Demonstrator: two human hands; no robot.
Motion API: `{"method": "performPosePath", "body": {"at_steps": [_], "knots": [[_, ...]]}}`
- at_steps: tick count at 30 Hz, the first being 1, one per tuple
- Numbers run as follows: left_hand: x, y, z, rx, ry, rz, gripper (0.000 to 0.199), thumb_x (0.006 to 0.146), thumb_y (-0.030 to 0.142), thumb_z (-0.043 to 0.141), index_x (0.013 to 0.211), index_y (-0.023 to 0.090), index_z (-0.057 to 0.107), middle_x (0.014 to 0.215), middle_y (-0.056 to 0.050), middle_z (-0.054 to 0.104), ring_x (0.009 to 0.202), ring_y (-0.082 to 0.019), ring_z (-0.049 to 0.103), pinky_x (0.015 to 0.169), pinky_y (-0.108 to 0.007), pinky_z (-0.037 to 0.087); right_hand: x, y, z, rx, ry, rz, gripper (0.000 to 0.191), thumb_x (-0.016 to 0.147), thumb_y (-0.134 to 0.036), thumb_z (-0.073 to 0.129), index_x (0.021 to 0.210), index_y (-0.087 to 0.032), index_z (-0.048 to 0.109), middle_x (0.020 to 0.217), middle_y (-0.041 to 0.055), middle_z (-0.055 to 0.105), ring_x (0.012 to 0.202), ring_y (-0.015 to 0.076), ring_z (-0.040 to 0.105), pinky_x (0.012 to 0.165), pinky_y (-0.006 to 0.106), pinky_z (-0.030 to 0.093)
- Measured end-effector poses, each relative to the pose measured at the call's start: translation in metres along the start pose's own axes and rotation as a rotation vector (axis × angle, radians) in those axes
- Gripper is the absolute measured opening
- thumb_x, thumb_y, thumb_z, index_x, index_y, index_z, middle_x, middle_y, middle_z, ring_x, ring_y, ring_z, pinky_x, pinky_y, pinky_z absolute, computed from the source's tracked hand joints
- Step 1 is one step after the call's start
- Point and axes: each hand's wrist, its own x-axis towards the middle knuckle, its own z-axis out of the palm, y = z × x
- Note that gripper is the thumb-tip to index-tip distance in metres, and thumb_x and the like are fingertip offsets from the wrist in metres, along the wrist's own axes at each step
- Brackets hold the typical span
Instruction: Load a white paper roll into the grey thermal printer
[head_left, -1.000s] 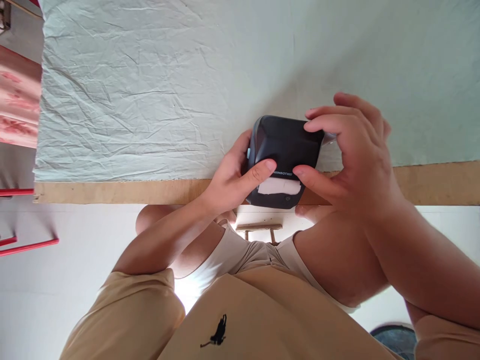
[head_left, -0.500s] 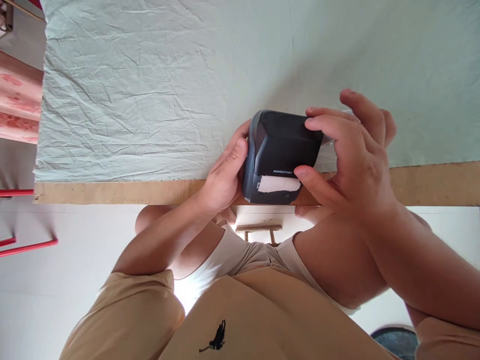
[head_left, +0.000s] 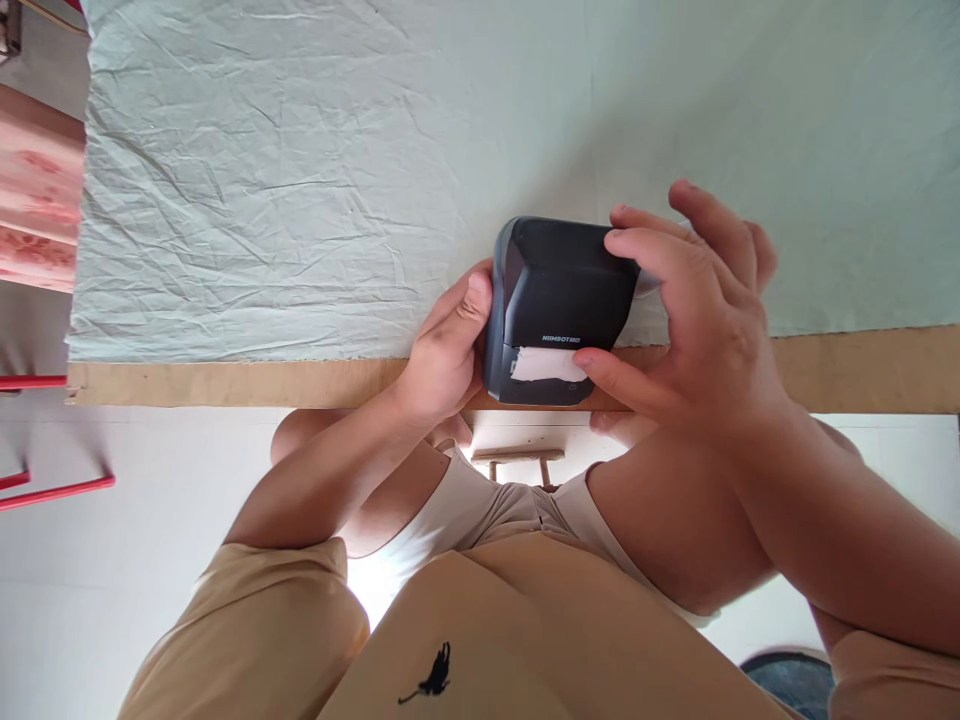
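A black label printer [head_left: 570, 275] marked NIIMBOT is at the table's near edge, its lid down. A white paper strip [head_left: 544, 364] comes out of its front slot, with a small power button mark below. My left hand [head_left: 448, 340] grips the printer's left side, thumb along the edge and fingers partly hidden behind it. On the right, my right hand [head_left: 701, 310] has its fingers spread. Its index fingertip touches the lid's upper right corner, and its thumb tip lies at the right end of the paper strip.
Pale green wrinkled cloth [head_left: 300, 180] covers the table, with a bare wooden edge [head_left: 247, 385] toward me. My legs and a wooden stool [head_left: 517, 457] show below. Red metal bars [head_left: 67, 492] and pink patterned fabric [head_left: 37, 190] are off to the left.
My right thumb has slid left and slightly down, from the lid's lower edge onto the paper strip. The printer and both hands have shifted slightly left.
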Motion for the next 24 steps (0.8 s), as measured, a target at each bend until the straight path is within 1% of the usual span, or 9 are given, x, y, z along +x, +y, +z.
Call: {"method": "performPosePath", "body": {"at_steps": [5, 7, 9, 11, 13, 15, 18, 21, 24], "knots": [[0.0, 0.001, -0.001, -0.028, -0.004, -0.007, 0.058, 0.123, 0.076, 0.074, 0.091, 0.027, 0.076, 0.077, -0.001, 0.066, 0.086, -0.025, 0.079, 0.084, -0.042, 0.072, 0.003, -0.006, -0.002, -0.01, 0.015, 0.009, 0.056, 0.125, -0.067, 0.064, 0.168, -0.032, 0.064, 0.164, 0.018, 0.088, 0.169, 0.0493, 0.078, 0.13, 0.072, 0.063], [0.0, 0.0, -0.001, -0.055, 0.014, -0.022, 0.055, 0.124, 0.073, 0.076, 0.092, 0.027, 0.074, 0.079, 0.0, 0.068, 0.097, -0.026, 0.085, 0.092, -0.042, 0.074, 0.003, -0.004, -0.002, -0.023, 0.025, -0.004, 0.056, 0.125, -0.069, 0.064, 0.166, -0.031, 0.066, 0.163, 0.0183, 0.088, 0.165, 0.0491, 0.08, 0.126, 0.07, 0.065], [0.001, 0.0, -0.001, -0.064, 0.007, -0.056, 0.054, 0.122, 0.075, 0.077, 0.097, 0.027, 0.076, 0.087, -0.002, 0.077, 0.119, -0.031, 0.09, 0.104, -0.046, 0.077, 0.002, 0.001, -0.003, -0.048, 0.053, -0.015, 0.058, 0.122, -0.072, 0.07, 0.163, -0.031, 0.072, 0.156, 0.0179, 0.086, 0.152, 0.0481, 0.084, 0.119, 0.066, 0.068], [0.002, 0.002, 0.0, -0.063, -0.028, -0.091, 0.061, 0.119, 0.086, 0.074, 0.105, 0.027, 0.079, 0.099, -0.006, 0.086, 0.142, -0.039, 0.09, 0.115, -0.052, 0.078, -0.001, 0.009, -0.007, -0.086, 0.013, -0.009, 0.061, 0.119, -0.076, 0.074, 0.164, -0.035, 0.078, 0.142, 0.0149, 0.084, 0.135, 0.0437, 0.087, 0.113, 0.064, 0.069], [0.003, 0.004, 0.001, -0.062, -0.078, -0.107, 0.072, 0.113, 0.099, 0.071, 0.108, 0.028, 0.081, 0.109, -0.009, 0.091, 0.154, -0.043, 0.086, 0.119, -0.054, 0.079, -0.006, 0.015, -0.011, -0.116, -0.06, -0.012, 0.062, 0.12, -0.081, 0.071, 0.166, -0.041, 0.082, 0.117, 0.0093, 0.08, 0.112, 0.0367, 0.087, 0.105, 0.06, 0.071], [0.001, 0.005, 0.0, -0.042, -0.13, -0.108, 0.073, 0.108, 0.101, 0.077, 0.111, 0.028, 0.083, 0.113, -0.009, 0.093, 0.153, -0.043, 0.087, 0.113, -0.052, 0.08, -0.009, 0.018, -0.016, -0.116, -0.075, -0.017, 0.053, 0.124, -0.076, 0.067, 0.164, -0.046, 0.084, 0.089, 0.0018, 0.07, 0.087, 0.0287, 0.082, 0.093, 0.052, 0.071], [-0.005, 0.006, -0.002, 0.015, -0.098, -0.102, 0.061, 0.115, 0.089, 0.079, 0.122, 0.028, 0.084, 0.112, -0.007, 0.092, 0.136, -0.039, 0.092, 0.103, -0.049, 0.079, -0.012, 0.012, -0.024, -0.089, 0.054, 0.017, 0.034, 0.127, -0.055, 0.068, 0.157, -0.053, 0.084, 0.067, -0.0064, 0.057, 0.061, 0.0218, 0.068, 0.076, 0.043, 0.067], [-0.008, 0.006, -0.005, 0.075, -0.064, -0.095, 0.059, 0.117, 0.086, 0.079, 0.126, 0.028, 0.084, 0.115, -0.007, 0.092, 0.124, -0.036, 0.093, 0.101, -0.046, 0.076, -0.008, 0.004, -0.034, 0.027, 0.015, 0.122, 0.037, 0.129, -0.047, 0.061, 0.161, -0.057, 0.077, 0.078, -0.0077, 0.075, 0.058, 0.0222, 0.07, 0.066, 0.044, 0.066], [-0.007, 0.006, -0.008, 0.103, -0.105, -0.083, 0.066, 0.113, 0.092, 0.08, 0.125, 0.028, 0.085, 0.121, -0.009, 0.091, 0.122, -0.035, 0.09, 0.1, -0.044, 0.072, -0.001, 0.001, -0.038, 0.137, -0.051, 0.154, 0.037, 0.129, -0.047, 0.057, 0.161, -0.05, 0.076, 0.098, -0.0024, 0.09, 0.061, 0.0235, 0.075, 0.058, 0.044, 0.059]]}}
